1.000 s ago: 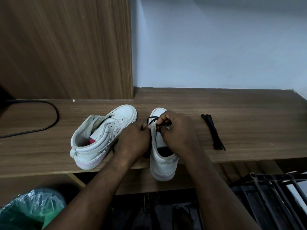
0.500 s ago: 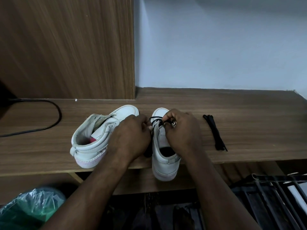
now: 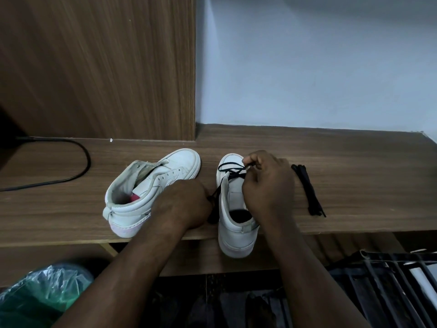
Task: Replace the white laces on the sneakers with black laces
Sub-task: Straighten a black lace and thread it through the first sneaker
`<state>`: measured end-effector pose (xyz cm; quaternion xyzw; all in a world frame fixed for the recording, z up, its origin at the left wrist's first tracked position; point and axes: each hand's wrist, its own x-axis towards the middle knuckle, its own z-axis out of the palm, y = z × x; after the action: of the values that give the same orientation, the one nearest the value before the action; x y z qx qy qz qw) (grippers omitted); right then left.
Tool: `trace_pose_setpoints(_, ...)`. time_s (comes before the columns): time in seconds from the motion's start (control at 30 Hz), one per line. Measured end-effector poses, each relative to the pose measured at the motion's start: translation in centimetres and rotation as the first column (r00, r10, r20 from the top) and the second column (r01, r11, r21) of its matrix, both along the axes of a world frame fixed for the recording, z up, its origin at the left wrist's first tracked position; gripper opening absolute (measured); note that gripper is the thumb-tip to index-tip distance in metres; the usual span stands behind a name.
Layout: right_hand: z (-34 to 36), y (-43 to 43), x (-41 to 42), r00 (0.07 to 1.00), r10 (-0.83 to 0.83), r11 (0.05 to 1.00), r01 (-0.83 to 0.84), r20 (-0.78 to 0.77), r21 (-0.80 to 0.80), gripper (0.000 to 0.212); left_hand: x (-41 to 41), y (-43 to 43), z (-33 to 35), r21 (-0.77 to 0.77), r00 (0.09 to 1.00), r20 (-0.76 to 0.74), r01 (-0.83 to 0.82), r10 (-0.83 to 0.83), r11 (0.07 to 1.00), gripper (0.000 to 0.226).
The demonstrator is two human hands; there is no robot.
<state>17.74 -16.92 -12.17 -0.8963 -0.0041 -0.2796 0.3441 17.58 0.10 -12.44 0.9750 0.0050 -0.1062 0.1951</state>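
Two white sneakers stand on a wooden shelf. The left sneaker lies tilted, with no lace in its eyelets. The right sneaker points away from me, its heel past the shelf's front edge. A black lace crosses its lowest eyelets. My right hand pinches one end of this lace above the toe. My left hand sits between the two sneakers and grips the other end, which runs down the shoe's left side. A second black lace lies bundled to the right.
A black cable loops over the shelf's left part. A wooden panel rises behind the left sneaker, and a pale wall stands behind the right. Below are a green plastic bag at left and a dark metal rack at right.
My left hand has dropped back from the sneaker's toe towards the shelf edge, drawing its lace end with it. My right hand has lifted its end slightly over the toe.
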Motion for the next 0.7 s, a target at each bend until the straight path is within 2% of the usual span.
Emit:
trace_pose_setpoints(0.07, 0.0, 0.1, -0.1, 0.999, -0.018, 1.0, 0.018, 0.046, 0.019, 0.025, 0.1, 0.3, 0.2, 0.005, 0.999, -0.032, -0.01, 0.01, 1.0, 0.017)
trace_pose_setpoints(0.23, -0.1, 0.2, -0.2, 0.983, -0.06, 0.996, 0.048, 0.173, 0.074, 0.023, 0.2, 0.6, 0.2, -0.165, 0.999, 0.003, -0.044, 0.045, 0.985, 0.007)
trace_pose_setpoints(0.33, -0.2, 0.2, 0.0, 0.984, -0.054, 0.997, 0.043, 0.169, 0.071, 0.023, 0.3, 0.3, -0.1, -0.358, 0.997, 0.038, -0.048, 0.066, 0.933, 0.007)
trace_pose_setpoints(0.43, -0.4, 0.1, 0.2, 0.989, -0.033, 0.998, 0.026, 0.147, 0.05, 0.023, 0.4, -0.3, -0.4, -0.433, 0.992, 0.109, -0.013, 0.067, 0.901, 0.014)
trace_pose_setpoints(0.5, -0.4, 0.0, 0.3, 0.99, -0.021, 0.999, 0.017, 0.136, 0.029, 0.023, 0.4, -0.5, -0.7, -0.417, 0.985, 0.165, 0.02, 0.054, 0.908, 0.026)
trace_pose_setpoints(0.57, -0.3, -0.2, 0.3, 0.992, -0.02, 1.0, 0.018, 0.121, 0.016, 0.023, 0.4, -0.7, -0.9, -0.375, 0.979, 0.197, 0.023, 0.056, 0.927, 0.028)
trace_pose_setpoints(0.63, -0.4, -0.4, 0.3, 0.994, -0.036, 0.999, 0.035, 0.099, 0.015, 0.023, 0.4, -0.6, -0.8, -0.219, 0.982, 0.186, 0.012, 0.029, 0.976, 0.024)
trace_pose_setpoints(0.7, -0.4, -0.4, 0.2, 0.996, -0.053, 0.998, 0.052, 0.068, 0.018, 0.024, 0.3, -0.3, -0.7, 0.037, 0.993, 0.117, 0.023, -0.027, 0.999, 0.011)
